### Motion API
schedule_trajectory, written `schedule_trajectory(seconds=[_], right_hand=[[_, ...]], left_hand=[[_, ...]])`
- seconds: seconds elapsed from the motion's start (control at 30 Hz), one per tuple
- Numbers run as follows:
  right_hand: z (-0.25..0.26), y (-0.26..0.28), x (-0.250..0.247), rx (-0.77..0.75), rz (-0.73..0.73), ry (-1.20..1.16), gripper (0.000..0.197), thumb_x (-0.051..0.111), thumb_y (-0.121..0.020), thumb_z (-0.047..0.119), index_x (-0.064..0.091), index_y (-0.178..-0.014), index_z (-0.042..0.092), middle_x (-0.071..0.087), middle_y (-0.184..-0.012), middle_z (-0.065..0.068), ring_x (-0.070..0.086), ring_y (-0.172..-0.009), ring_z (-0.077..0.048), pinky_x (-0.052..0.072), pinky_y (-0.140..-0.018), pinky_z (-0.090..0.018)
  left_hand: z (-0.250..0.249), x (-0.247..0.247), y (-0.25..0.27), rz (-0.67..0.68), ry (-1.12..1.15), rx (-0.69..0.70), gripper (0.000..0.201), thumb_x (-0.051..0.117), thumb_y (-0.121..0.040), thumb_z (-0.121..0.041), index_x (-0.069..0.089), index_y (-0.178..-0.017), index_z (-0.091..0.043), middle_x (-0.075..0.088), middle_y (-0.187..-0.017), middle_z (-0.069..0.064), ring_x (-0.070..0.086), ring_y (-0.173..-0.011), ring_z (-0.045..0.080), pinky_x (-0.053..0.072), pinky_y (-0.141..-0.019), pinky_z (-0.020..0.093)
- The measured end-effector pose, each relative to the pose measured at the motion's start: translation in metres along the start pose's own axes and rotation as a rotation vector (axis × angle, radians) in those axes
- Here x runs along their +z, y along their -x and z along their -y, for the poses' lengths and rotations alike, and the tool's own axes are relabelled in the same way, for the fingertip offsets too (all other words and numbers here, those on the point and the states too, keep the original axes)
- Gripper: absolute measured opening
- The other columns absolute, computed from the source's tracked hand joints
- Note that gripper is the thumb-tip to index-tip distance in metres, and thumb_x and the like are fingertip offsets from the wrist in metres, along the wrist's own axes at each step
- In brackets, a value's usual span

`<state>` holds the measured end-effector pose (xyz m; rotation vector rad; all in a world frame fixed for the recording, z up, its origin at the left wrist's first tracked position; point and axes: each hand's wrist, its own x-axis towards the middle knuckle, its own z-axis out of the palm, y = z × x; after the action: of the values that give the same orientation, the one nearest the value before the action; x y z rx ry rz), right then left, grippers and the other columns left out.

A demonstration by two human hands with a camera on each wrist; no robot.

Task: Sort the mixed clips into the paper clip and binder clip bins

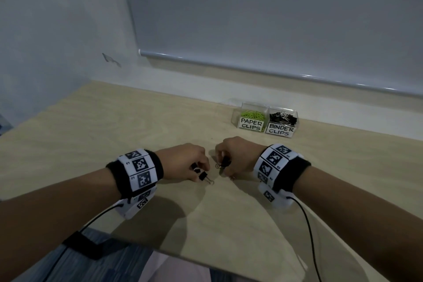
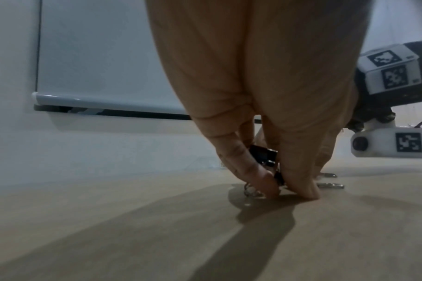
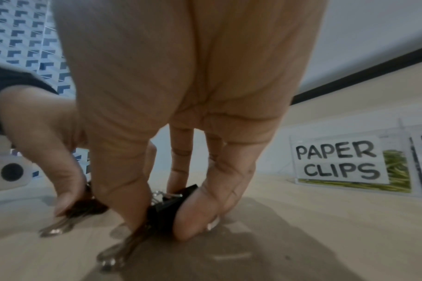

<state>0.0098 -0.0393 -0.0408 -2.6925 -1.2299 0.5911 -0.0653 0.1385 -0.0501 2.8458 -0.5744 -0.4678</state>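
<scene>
Setting reads as an office or desk workspace. Pale wood-grain laminate desk (image 1: 91, 135) set against a plain grey-white wall, with a grey pulled-down roller blind (image 1: 263, 18) filling the upper right. Blue-grey patterned carpet tile (image 1: 98, 263) at lower left; hand-lettered clear stationery bins (image 1: 265, 119) at right of centre.

Two hand-lettered white labels can be read. "PAPER CLIPS" is written in black capitals on the label (image 1: 251, 124) fixed to the front of the clear bin (image 1: 254, 107) in which green clips are held. "BINDER CLIPS" is written likewise on the label (image 1: 280, 130) of the adjoining clear bin (image 1: 285, 111), in which black clips are held. In the right wrist view, "PAPER CLIPS" is read again.
</scene>
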Motion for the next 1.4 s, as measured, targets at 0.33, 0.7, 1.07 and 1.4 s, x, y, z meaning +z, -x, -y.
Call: schedule_trajectory(seconds=[0.33, 0.7, 1.07, 1.4], right_hand=[[-0.009, 0.008, -0.005, 0.042, 0.006, -0.068, 0.015, 0.075, -0.073, 0.013, 0.067, -0.085, 0.009, 0.056, -0.066, 0.008, 0.054, -0.064, -0.010, 0.039, -0.051, -0.019], [-0.058, 0.039, -0.018, 0.106, -0.201, -0.164, 0.008, 0.069, -0.071, 0.009, 0.064, -0.068, 0.004, 0.068, -0.072, -0.011, 0.058, -0.065, -0.018, 0.051, -0.062, -0.032], [-0.161, 0.068, -0.112, 0.366, -0.569, -0.327, 0.007, 0.070, -0.070, 0.001, 0.068, -0.067, 0.007, 0.070, -0.067, -0.009, 0.061, -0.050, -0.009, 0.052, -0.053, -0.021], [-0.166, 0.020, -0.098, 0.391, -0.500, -0.255, 0.009, 0.077, -0.072, 0.010, 0.068, -0.073, 0.012, 0.069, -0.079, -0.005, 0.069, -0.077, -0.021, 0.060, -0.073, -0.033]], left_hand=[[0.000, -0.005, -0.004, -0.041, 0.068, -0.014, 0.018, 0.069, -0.084, -0.029, 0.065, -0.098, -0.018, 0.064, -0.099, -0.004, 0.061, -0.085, 0.010, 0.052, -0.074, 0.025], [-0.015, -0.050, -0.050, -0.316, 0.422, -0.043, 0.014, 0.074, -0.078, -0.013, 0.069, -0.092, -0.015, 0.068, -0.078, -0.008, 0.064, -0.071, 0.006, 0.046, -0.064, 0.009], [-0.106, -0.096, -0.211, -0.439, 0.456, -0.159, 0.018, 0.074, -0.079, -0.015, 0.073, -0.093, -0.004, 0.073, -0.096, 0.009, 0.067, -0.087, 0.021, 0.054, -0.079, 0.031], [-0.086, -0.097, -0.209, -0.402, 0.453, -0.193, 0.045, 0.078, -0.076, -0.014, 0.065, -0.118, -0.008, 0.067, -0.119, 0.007, 0.063, -0.107, 0.020, 0.047, -0.093, 0.028]])
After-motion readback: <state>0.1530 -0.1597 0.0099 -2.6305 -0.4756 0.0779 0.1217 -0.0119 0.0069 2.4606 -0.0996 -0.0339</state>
